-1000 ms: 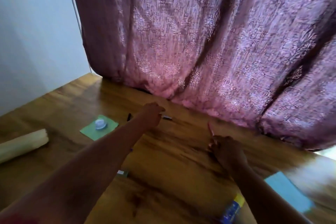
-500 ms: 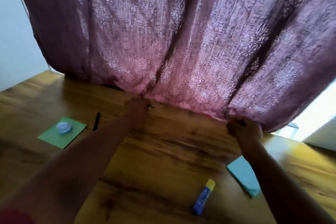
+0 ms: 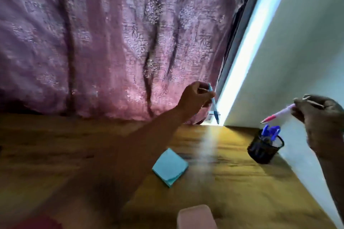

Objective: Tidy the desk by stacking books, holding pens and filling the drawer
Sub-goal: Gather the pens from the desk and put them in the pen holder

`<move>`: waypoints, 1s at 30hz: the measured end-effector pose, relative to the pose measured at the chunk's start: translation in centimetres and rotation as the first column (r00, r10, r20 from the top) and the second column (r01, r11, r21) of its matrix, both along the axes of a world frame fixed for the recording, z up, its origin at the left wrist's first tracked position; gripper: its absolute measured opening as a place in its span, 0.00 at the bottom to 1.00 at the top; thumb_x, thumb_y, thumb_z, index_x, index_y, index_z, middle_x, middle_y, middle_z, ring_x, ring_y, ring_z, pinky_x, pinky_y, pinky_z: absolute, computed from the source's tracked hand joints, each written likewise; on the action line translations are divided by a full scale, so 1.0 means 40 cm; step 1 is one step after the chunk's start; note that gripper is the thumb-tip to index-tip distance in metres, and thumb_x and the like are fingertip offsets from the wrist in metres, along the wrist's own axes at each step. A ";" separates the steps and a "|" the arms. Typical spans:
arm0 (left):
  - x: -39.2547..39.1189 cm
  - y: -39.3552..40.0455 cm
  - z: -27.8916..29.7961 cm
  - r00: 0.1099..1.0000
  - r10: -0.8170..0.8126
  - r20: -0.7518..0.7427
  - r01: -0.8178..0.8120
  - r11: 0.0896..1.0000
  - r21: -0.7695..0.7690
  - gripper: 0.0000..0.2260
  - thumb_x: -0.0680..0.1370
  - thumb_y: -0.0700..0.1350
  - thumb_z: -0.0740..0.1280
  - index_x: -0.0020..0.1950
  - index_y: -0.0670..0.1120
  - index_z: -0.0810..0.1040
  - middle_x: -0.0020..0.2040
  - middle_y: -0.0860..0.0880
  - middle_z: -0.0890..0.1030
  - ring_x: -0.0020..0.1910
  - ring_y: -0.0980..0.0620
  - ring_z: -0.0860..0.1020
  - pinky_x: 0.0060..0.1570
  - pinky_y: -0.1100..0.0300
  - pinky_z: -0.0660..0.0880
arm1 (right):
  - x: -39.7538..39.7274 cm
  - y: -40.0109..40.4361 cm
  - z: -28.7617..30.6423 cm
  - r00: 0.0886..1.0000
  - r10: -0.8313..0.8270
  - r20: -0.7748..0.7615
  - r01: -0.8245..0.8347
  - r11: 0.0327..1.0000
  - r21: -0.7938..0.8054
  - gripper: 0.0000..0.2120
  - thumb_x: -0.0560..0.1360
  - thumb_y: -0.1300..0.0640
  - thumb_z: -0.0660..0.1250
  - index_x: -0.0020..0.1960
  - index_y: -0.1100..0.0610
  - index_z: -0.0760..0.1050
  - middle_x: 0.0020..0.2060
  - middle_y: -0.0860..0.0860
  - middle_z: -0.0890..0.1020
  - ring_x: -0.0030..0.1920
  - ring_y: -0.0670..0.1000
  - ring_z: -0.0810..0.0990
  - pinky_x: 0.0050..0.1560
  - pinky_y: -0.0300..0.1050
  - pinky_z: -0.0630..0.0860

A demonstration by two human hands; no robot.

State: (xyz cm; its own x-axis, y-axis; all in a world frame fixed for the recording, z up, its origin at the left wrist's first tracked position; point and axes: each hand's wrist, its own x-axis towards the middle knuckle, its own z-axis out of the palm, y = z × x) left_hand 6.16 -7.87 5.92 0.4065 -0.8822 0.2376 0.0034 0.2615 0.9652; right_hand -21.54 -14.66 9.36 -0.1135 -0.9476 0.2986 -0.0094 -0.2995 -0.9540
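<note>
Aloft, left hand (image 3: pixel 195 96) fingers pinching blue pen (image 3: pixel 214 105) tip-down; right hand (image 3: pixel 320 111) fingers gripping pink pen (image 3: pixel 277 116), tip down-left.

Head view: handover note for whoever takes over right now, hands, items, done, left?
Left hand: raised above the desk, pinching a blue pen, tip down.
Right hand: raised over the pen holder, gripping a pink pen, tip pointing left and down.
Pen holder: black mesh cup by the right wall, blue pens already in it.
Blue sticky notes lie loose mid-desk; a pink object sits at the near edge.
Done: some pens are in the holder.
Left: drop both held pens in, put away the notes. Books and drawer are not in view.
</note>
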 end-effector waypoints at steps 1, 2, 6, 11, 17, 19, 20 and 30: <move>-0.065 -0.045 0.001 0.999 -0.035 -0.004 0.035 0.999 0.005 0.09 0.74 0.34 0.70 0.44 0.46 0.73 0.36 0.47 0.77 0.29 0.55 0.77 0.33 0.61 0.76 | -0.014 -0.001 0.001 1.000 -0.021 -0.001 0.021 0.999 -0.030 0.07 0.67 0.58 0.74 0.41 0.50 0.78 0.37 0.54 0.80 0.34 0.47 0.82 0.47 0.46 0.82; -0.124 -0.087 -0.001 0.997 -0.071 0.003 0.071 0.997 0.015 0.09 0.75 0.34 0.69 0.45 0.46 0.72 0.36 0.47 0.76 0.28 0.56 0.76 0.32 0.62 0.75 | -0.032 -0.015 -0.007 0.999 -0.048 -0.024 0.046 0.997 -0.059 0.07 0.68 0.59 0.73 0.41 0.50 0.78 0.36 0.53 0.80 0.34 0.47 0.81 0.47 0.47 0.82; -0.311 -0.230 -0.020 0.987 -0.153 0.044 0.148 0.984 0.095 0.07 0.76 0.35 0.68 0.49 0.43 0.72 0.38 0.47 0.76 0.33 0.52 0.76 0.33 0.62 0.75 | -0.114 -0.112 -0.075 0.984 -0.093 -0.152 0.077 0.991 -0.106 0.07 0.67 0.56 0.72 0.41 0.44 0.79 0.35 0.48 0.82 0.36 0.50 0.83 0.49 0.57 0.81; -0.445 -0.338 -0.076 0.972 -0.140 0.191 0.091 0.965 0.245 0.07 0.74 0.39 0.71 0.48 0.47 0.75 0.44 0.45 0.81 0.41 0.47 0.80 0.40 0.55 0.79 | -0.154 -0.181 -0.169 0.951 -0.023 -0.308 0.002 0.998 -0.070 0.13 0.70 0.58 0.72 0.50 0.43 0.78 0.42 0.48 0.83 0.43 0.52 0.83 0.50 0.56 0.80; -0.472 -0.384 -0.150 0.901 -0.130 0.414 -0.032 0.931 0.363 0.09 0.72 0.43 0.74 0.51 0.46 0.79 0.48 0.45 0.84 0.47 0.48 0.82 0.49 0.51 0.81 | -0.146 -0.219 -0.258 0.913 0.038 -0.407 -0.053 0.998 -0.026 0.10 0.72 0.58 0.70 0.53 0.49 0.78 0.41 0.45 0.82 0.43 0.46 0.81 0.47 0.46 0.80; -0.474 -0.388 -0.171 0.888 -0.149 0.436 -0.036 0.921 0.388 0.09 0.72 0.42 0.74 0.51 0.45 0.80 0.48 0.45 0.84 0.47 0.48 0.82 0.50 0.51 0.81 | -0.141 -0.230 -0.286 0.871 0.052 -0.488 -0.060 0.998 -0.001 0.11 0.73 0.55 0.69 0.55 0.49 0.79 0.44 0.48 0.83 0.47 0.50 0.81 0.48 0.47 0.79; -0.473 -0.388 -0.180 0.873 -0.162 0.460 -0.043 0.914 0.403 0.09 0.72 0.42 0.74 0.51 0.44 0.81 0.48 0.45 0.84 0.46 0.49 0.82 0.50 0.52 0.81 | -0.139 -0.236 -0.300 0.835 0.043 -0.549 -0.053 0.999 -0.002 0.12 0.73 0.53 0.68 0.56 0.48 0.79 0.46 0.49 0.84 0.48 0.53 0.80 0.48 0.48 0.78; -0.321 -0.248 -0.130 0.788 -0.028 0.615 -0.234 0.910 0.341 0.12 0.71 0.49 0.75 0.51 0.47 0.82 0.45 0.49 0.82 0.42 0.53 0.78 0.40 0.61 0.73 | -0.114 -0.235 -0.255 0.739 -0.109 -0.664 -0.002 0.986 -0.164 0.14 0.75 0.51 0.65 0.59 0.50 0.78 0.52 0.54 0.83 0.51 0.62 0.77 0.51 0.54 0.73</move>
